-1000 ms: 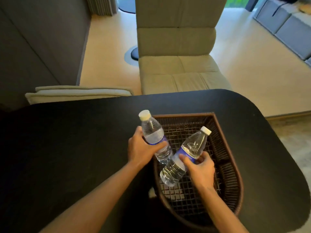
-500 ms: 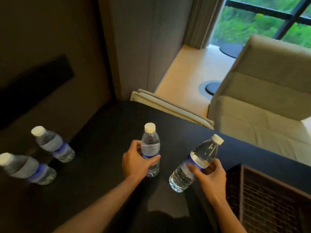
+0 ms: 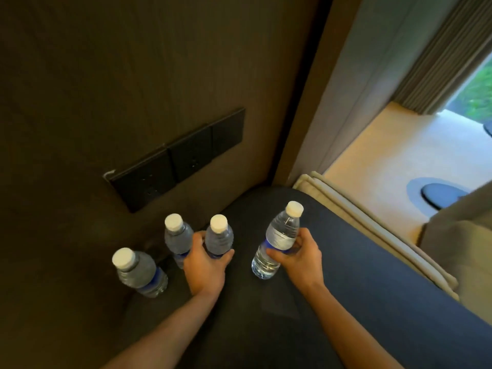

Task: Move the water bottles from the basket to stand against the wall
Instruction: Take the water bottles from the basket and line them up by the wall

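Both hands have carried their bottles across to the wall (image 3: 133, 75). Left hand (image 3: 205, 262) fingers wrap an upright bottle (image 3: 218, 239) beside two standing bottles; right hand (image 3: 299, 255) grips a tilted bottle (image 3: 279, 238), farther out on the counter (image 3: 372, 302).

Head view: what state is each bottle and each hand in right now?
Nearest bottle: upright by the wall, capped, free.
Second bottle: upright by the wall, capped, free.
Third bottle: upright, capped, gripped.
Fourth bottle: tilted, capped, gripped.
Left hand: closed on third bottle.
Right hand: closed on fourth bottle.
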